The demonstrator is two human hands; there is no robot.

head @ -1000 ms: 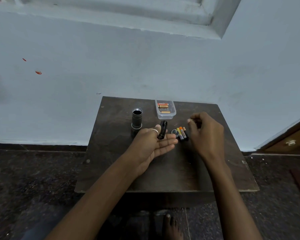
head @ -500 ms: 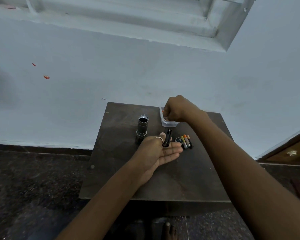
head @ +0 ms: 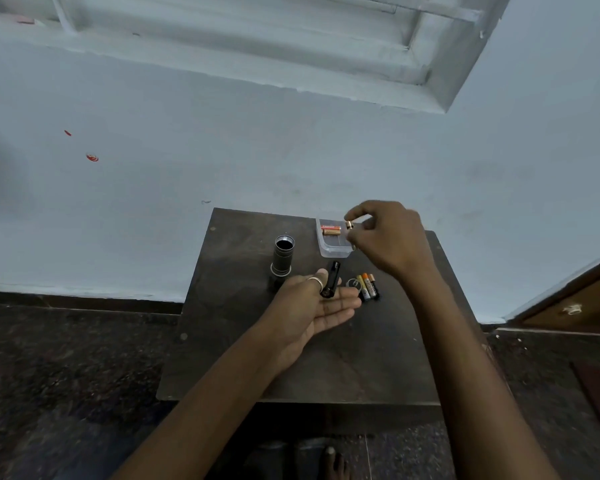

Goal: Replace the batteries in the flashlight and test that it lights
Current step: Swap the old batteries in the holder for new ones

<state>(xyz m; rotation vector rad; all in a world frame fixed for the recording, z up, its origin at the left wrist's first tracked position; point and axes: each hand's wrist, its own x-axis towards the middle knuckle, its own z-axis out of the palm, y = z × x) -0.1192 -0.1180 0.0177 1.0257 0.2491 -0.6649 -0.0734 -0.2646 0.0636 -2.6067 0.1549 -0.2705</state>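
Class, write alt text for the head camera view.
A right hand lifts a gold battery from a clear tray, while the open left hand holds a black battery holder. Used batteries lie on the table.

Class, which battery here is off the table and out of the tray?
The gold battery pinched in the right hand; others lie in the tray or on the table.

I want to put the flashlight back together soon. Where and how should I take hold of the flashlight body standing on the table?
Grip the flashlight body around its ribbed middle barrel, coming in from its left side with fingers wrapped round it. It stands upright on the table, open end up, so a sideways wrap keeps the opening clear. The left hand and black battery holder crowd its right side.
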